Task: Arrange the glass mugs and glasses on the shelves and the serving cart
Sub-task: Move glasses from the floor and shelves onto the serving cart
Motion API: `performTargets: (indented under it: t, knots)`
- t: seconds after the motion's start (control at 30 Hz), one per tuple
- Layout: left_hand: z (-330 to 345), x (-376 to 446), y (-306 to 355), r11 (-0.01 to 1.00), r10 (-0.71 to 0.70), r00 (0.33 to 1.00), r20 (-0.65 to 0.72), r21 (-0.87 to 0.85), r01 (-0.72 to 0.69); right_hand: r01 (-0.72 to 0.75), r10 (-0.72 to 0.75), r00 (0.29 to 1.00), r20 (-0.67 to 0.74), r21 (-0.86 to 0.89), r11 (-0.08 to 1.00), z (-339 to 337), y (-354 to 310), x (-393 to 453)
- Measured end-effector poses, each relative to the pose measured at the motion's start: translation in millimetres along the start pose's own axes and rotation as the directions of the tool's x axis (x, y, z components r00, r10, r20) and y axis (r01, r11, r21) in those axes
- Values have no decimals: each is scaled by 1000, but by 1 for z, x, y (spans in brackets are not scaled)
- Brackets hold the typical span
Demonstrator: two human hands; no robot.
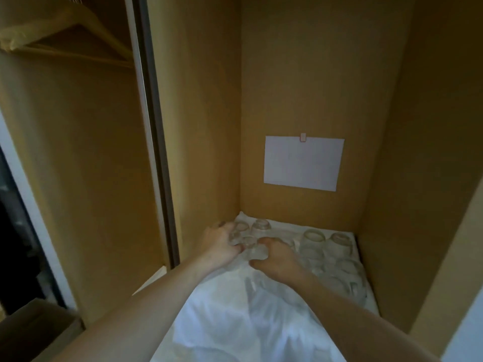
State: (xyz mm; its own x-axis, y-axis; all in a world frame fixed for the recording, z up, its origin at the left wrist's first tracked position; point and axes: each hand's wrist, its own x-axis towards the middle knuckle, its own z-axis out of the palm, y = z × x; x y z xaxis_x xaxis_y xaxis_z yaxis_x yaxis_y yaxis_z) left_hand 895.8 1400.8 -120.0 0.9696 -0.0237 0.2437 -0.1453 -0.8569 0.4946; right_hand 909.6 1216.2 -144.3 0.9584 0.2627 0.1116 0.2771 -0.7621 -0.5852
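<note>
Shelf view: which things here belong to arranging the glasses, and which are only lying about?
Job:
- glasses on the white cloth
- left hand and right hand, both on glasses

Lying about:
- paper sheet
- wooden hanger

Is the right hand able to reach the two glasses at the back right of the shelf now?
Probably yes. The right hand is holding a glass just left of them, and only bare white cloth lies between it and the two back glasses.
</note>
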Motion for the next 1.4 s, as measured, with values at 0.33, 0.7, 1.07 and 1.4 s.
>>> performTargets:
  t: [0.33, 0.7, 1.07, 1.4]
  knots:
    - [11, 43, -29, 992, 122, 987, 108, -59, -116, -185, 184, 978, -100, 3, 983, 16, 1, 10]
    - [33, 103, -44, 997, 51, 985, 165, -70, -39, -249, 242, 958, -155, -25, 968, 1, 26, 52]
    - [76, 188, -65, 983, -102, 954, 280, -121, 141, -233, 233, 968, -94, 16, 972, 12, 67, 153]
    - [110, 239, -77, 990, -136, 883, 448, 101, 102, -173, 196, 967, 165, -147, 974, 26, 84, 214]
